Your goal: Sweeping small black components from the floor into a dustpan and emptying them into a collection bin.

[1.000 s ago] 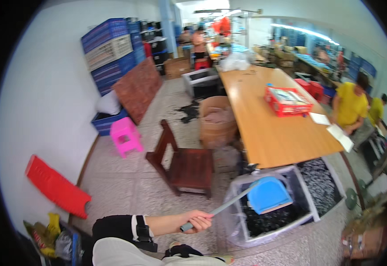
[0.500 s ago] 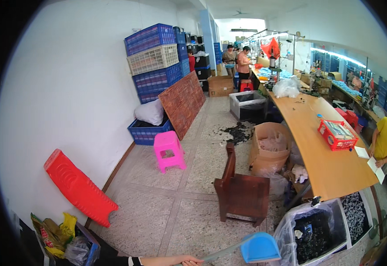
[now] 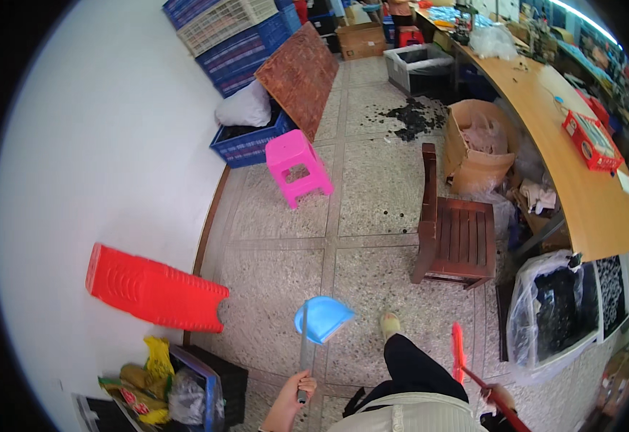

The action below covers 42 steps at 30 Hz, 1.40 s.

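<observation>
Left hand [image 3: 294,393] holds a blue dustpan [image 3: 325,319] by its grey handle [image 3: 306,354], fingers wrapped, over speckled floor [image 3: 271,284]; right hand [image 3: 500,397], fingers curled, grips a red broom [image 3: 459,353] right of a dark-trousered leg [image 3: 424,367]

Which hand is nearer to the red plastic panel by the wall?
Left: the left hand, holding the blue dustpan, is to the right of the red panel; the right hand, holding a red tool, is much farther right.

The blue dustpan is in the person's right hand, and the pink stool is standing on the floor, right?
Not quite: in the head view, the blue dustpan is in the left hand. The pink stool is standing on the floor.
</observation>
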Tool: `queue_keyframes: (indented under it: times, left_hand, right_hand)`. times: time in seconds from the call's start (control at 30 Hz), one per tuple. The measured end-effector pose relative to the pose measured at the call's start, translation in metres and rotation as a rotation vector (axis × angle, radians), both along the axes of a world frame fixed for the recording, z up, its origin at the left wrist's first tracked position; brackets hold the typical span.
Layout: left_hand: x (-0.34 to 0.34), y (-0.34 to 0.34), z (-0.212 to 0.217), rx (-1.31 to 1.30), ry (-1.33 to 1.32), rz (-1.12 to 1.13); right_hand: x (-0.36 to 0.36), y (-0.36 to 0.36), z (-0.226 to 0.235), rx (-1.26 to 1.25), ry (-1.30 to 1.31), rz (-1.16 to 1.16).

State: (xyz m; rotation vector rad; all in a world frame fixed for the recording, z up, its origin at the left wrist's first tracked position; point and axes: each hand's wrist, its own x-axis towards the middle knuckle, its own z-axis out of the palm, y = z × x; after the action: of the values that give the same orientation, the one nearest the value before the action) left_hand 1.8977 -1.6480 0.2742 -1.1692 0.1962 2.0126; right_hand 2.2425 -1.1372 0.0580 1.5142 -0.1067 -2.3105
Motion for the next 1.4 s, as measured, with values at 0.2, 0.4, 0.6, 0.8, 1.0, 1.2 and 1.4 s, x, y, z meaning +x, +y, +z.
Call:
queue_keyframes:
  times: [0.2, 0.4, 0.6, 0.8, 1.0, 1.2, 1.4]
  left_hand:
    - [-0.126, -0.035, 0.005, -0.045, -0.091, 0.169]
    - [-0.28, -0.058, 0.011, -0.105, -0.134, 0.117]
    - [-0.427, -0.019, 0.035, 0.011, -0.06, 0.009]
    - [-0.579, 0.007, 0.03, 0.027, -0.075, -0.067]
    - [-0.732, 0.046, 0.02, -0.007, -0.212, -0.234]
    - [-0.864, 0.111, 0.029, -0.005, -0.123, -0.456]
    - [-0.993, 0.147, 0.016, 0.167, -0.04, -0.652]
  right_hand:
    - [-0.124, -0.017, -0.011, 0.04, -0.009, 0.017]
    - [-0.28, -0.062, 0.075, 1.317, 0.356, 1.307]
    - [-0.349, -0.091, 0.002, 0.204, -0.069, 0.353]
    - [-0.436, -0.143, 0.021, -0.083, -0.043, 0.047]
    - [-0.523, -0.173, 0.024, 1.373, 0.873, 0.007]
    - [-0.623, -0.139, 0.032, -0.099, 0.004, -0.493]
    - [-0.774, -0.126, 0.105, 1.504, -0.02, 0.418]
